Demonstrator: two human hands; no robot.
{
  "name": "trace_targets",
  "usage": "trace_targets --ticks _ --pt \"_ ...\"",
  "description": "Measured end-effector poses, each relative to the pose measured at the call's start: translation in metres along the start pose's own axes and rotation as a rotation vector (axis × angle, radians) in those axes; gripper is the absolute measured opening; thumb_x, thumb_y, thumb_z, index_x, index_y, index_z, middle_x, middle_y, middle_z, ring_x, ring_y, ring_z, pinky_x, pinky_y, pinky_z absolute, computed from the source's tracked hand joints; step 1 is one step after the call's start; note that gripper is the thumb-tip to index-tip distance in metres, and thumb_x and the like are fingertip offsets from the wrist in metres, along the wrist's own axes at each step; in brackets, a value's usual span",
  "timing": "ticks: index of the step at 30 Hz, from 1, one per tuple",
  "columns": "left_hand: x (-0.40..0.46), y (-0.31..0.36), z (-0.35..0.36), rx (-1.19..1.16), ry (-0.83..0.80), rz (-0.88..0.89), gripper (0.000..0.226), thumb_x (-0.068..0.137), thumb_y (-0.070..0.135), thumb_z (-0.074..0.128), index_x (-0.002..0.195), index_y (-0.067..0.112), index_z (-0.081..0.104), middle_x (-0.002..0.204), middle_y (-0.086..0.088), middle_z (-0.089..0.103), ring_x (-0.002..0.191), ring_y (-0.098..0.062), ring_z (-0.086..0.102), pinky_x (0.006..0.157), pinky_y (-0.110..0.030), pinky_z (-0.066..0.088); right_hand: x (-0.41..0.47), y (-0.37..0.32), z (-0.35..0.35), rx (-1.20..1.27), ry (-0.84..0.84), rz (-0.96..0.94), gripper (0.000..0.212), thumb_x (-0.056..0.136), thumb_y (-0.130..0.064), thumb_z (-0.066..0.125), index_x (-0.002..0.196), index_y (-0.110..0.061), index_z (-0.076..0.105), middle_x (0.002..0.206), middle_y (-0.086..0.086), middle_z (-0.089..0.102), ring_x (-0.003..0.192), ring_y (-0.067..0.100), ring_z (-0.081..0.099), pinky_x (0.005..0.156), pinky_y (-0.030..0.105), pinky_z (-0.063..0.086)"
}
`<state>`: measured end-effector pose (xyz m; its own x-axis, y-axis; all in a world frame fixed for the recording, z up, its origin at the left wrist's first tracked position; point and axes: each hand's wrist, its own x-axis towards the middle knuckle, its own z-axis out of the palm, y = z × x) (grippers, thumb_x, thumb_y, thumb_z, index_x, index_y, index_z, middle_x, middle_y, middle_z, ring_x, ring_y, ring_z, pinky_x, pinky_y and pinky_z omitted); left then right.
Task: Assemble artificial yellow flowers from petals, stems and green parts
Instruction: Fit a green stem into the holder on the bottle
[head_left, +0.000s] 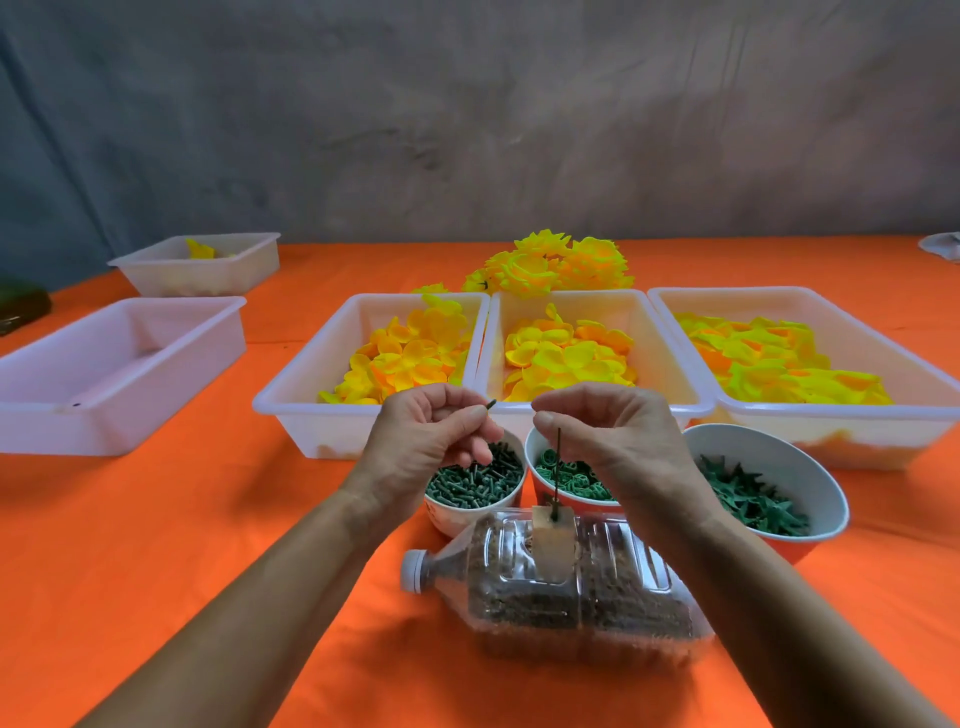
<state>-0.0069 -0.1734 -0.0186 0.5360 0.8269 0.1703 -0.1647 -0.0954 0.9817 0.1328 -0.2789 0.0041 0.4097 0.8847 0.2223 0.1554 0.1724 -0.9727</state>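
- A short green peg (490, 404) is pinched between thumb and fingertips of the left hand (434, 434), fingers curled, above the bowl of pegs (475, 475).
- The right hand (605, 434) is curled too, with thumb and finger closed at the top of a thin dark stem (558, 467); whether the tip is truly gripped or only steadied cannot be told.
- The stem is stood upright in a taped slot on a clear plastic bottle (550, 577), which lies on its side on the orange tablecloth (208, 519) and is filled with dark grainy matter.
- Likely step: the peg is to be fitted onto the stem top.
- Risk: the peg is small and smooth, so it could be dropped back among the others if the pinch slips.
- Risk: the stem is thin and looks flexible, so it could be bent or pushed out of the slot by a downward press off its line.
- Risk: the bottle is round and could be rolled by a sideways push.
- Green rings are held in the middle bowl (566, 475), spiky star-shaped green parts in the right bowl (769, 483).
- Thin cupped yellow petals (566, 358) are heaped in three white trays; finished flowers (550, 267) are piled behind.
- Two more white trays (119, 374) are set at far left.
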Motion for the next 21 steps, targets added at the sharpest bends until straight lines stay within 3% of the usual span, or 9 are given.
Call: trace_targets --ticks 4,7,12,16,18,21 --pt "-0.004 0.009 0.007 -0.090 -0.070 -0.031 0.005 0.082 0.007 0.060 0.087 0.005 0.059 0.063 -0.006 0.068 0.044 -0.010 0.058 0.044 -0.016 0.044 0.007 -0.001 0.007 -0.020 -0.029 -0.003 0.012 0.077 -0.010 0.074 0.086 -0.017 0.073 0.075 -0.001 0.072 0.068 0.003 0.062 0.063 0.016 0.049" --pt "-0.006 0.015 0.013 -0.111 -0.100 -0.024 0.016 0.072 0.015 0.064 0.085 0.006 0.060 0.062 -0.006 0.067 0.044 -0.010 0.058 0.043 -0.016 0.044 0.009 -0.002 0.010 0.079 -0.044 -0.022 0.011 0.077 -0.004 0.073 0.081 -0.014 0.073 0.063 -0.006 0.069 0.059 -0.002 0.059 0.056 0.012 0.045" --pt "-0.010 0.024 0.016 -0.113 -0.108 -0.013 0.018 0.071 0.016 0.065 0.084 0.005 0.060 0.061 -0.007 0.068 0.043 -0.011 0.059 0.042 -0.016 0.043 0.007 0.000 0.011 0.200 -0.019 -0.064 0.010 0.072 -0.005 0.074 0.076 -0.015 0.074 0.060 -0.002 0.068 0.054 0.006 0.054 0.056 0.020 0.045" --pt "-0.013 0.032 0.020 -0.152 -0.140 -0.039 0.017 0.071 0.015 0.062 0.083 0.004 0.059 0.060 -0.007 0.068 0.042 -0.011 0.058 0.041 -0.016 0.043 0.002 0.000 0.009 0.307 -0.047 -0.129 0.011 0.065 -0.015 0.073 0.076 -0.014 0.075 0.063 0.001 0.069 0.054 0.006 0.057 0.055 0.018 0.047" --pt "-0.015 0.035 0.021 -0.174 -0.166 -0.045 0.016 0.073 0.015 0.060 0.086 0.004 0.059 0.063 -0.008 0.069 0.043 -0.012 0.059 0.041 -0.016 0.043 0.002 0.000 0.009 0.344 -0.044 -0.094 0.011 0.065 -0.018 0.073 0.075 -0.014 0.075 0.067 0.003 0.070 0.059 0.009 0.060 0.058 0.020 0.050" --pt "-0.018 0.038 0.023 -0.163 -0.182 -0.037 0.016 0.085 0.014 0.056 0.097 0.005 0.059 0.071 -0.010 0.071 0.046 -0.013 0.062 0.043 -0.016 0.044 0.003 -0.002 0.008 0.555 -0.028 0.103 0.008 0.065 -0.018 0.070 0.070 -0.014 0.074 0.071 0.005 0.070 0.060 0.011 0.062 0.060 0.022 0.053"
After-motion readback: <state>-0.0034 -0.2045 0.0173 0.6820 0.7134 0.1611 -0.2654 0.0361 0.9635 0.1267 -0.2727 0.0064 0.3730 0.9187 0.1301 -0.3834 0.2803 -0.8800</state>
